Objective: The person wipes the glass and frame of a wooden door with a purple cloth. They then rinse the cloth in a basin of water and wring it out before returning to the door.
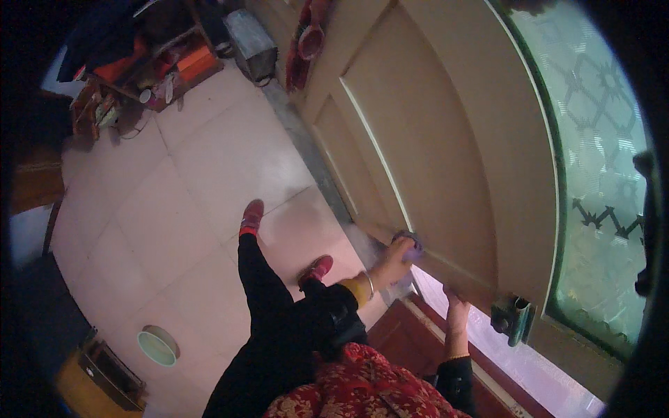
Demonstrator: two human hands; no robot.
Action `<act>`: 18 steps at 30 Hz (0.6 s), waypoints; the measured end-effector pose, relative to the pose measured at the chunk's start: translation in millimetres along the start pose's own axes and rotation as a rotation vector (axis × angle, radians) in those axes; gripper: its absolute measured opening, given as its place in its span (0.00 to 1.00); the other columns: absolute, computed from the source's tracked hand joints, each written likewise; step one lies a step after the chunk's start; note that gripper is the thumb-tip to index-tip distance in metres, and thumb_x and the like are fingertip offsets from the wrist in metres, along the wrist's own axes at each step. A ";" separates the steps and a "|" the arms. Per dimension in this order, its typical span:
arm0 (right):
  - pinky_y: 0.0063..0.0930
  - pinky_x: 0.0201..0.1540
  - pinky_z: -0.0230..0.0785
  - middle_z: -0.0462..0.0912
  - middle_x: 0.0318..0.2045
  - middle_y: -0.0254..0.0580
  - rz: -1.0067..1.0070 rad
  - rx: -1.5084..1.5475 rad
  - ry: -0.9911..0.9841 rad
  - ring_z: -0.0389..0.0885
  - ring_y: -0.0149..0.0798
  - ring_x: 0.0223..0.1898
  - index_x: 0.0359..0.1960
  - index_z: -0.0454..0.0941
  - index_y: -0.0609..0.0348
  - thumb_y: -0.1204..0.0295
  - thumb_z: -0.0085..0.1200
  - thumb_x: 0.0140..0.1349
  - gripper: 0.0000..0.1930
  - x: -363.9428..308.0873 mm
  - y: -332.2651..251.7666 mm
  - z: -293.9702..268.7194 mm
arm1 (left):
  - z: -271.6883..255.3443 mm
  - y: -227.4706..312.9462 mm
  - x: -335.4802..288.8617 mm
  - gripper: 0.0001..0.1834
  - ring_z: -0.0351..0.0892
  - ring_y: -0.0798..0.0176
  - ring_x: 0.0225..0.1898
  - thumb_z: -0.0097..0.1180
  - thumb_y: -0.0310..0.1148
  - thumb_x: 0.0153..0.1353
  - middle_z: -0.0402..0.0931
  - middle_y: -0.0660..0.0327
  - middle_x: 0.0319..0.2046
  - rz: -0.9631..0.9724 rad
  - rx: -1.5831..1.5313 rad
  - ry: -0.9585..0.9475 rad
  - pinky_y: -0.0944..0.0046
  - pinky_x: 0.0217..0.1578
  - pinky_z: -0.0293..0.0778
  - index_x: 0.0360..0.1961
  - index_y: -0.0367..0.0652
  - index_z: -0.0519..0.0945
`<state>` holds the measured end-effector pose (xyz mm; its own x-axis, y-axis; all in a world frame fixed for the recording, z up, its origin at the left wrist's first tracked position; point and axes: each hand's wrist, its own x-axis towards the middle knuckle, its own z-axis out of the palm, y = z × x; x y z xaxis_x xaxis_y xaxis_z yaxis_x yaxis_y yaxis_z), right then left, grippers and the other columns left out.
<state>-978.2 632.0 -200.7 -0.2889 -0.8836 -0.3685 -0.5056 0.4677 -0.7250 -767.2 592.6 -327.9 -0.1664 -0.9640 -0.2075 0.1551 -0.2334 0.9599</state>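
Note:
A beige panelled door [446,160] with a patterned glass pane [592,104] fills the right side, and both my hands are at its lower edge as seen here. My left hand [396,259], a bracelet at its wrist, is closed on a crumpled purplish cloth [411,244] pressed to the door's panel near the edge. Its fingers are partly hidden. My right hand [456,312] grips the door's edge a little farther right, some of its fingers out of sight. Beside it, a dark metal latch [512,319] is fixed to the door.
A reddish-brown door frame [418,334] runs below my hands. A pale green basin [158,346] stands on the tiled floor [188,188] at lower left. Far off are a grey metal box [251,45] and a cluttered shelf [188,66]. A red item [306,45] hangs beyond the door.

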 end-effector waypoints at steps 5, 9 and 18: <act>0.32 0.59 0.64 0.77 0.50 0.39 0.038 -0.004 0.053 0.73 0.36 0.51 0.53 0.75 0.61 0.73 0.60 0.60 0.19 -0.9 -8.7 7.0 | -75.0 19.3 47.3 0.18 0.77 0.63 0.44 0.58 0.32 0.61 0.79 0.57 0.44 -0.286 -0.281 0.174 0.62 0.44 0.76 0.52 0.41 0.75; 0.32 0.60 0.63 0.77 0.50 0.39 -0.037 -0.184 0.021 0.73 0.37 0.52 0.53 0.74 0.63 0.70 0.59 0.62 0.18 -4.0 -9.2 7.0 | -161.7 58.4 79.6 0.20 0.77 0.64 0.42 0.60 0.33 0.61 0.78 0.59 0.43 -0.071 -0.311 0.461 0.62 0.41 0.76 0.54 0.42 0.75; 0.32 0.61 0.63 0.77 0.50 0.40 0.087 -0.025 0.031 0.73 0.37 0.53 0.49 0.77 0.65 0.74 0.56 0.64 0.13 -4.1 -0.9 6.2 | -236.2 80.7 207.5 0.27 0.75 0.40 0.50 0.60 0.26 0.51 0.71 0.44 0.50 0.357 0.770 0.787 0.50 0.52 0.73 0.55 0.38 0.73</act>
<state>-971.6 635.1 -202.2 -0.3569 -0.8388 -0.4110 -0.4973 0.5431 -0.6765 -559.3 343.6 -337.9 0.4614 -0.8354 0.2988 -0.6087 -0.0530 0.7916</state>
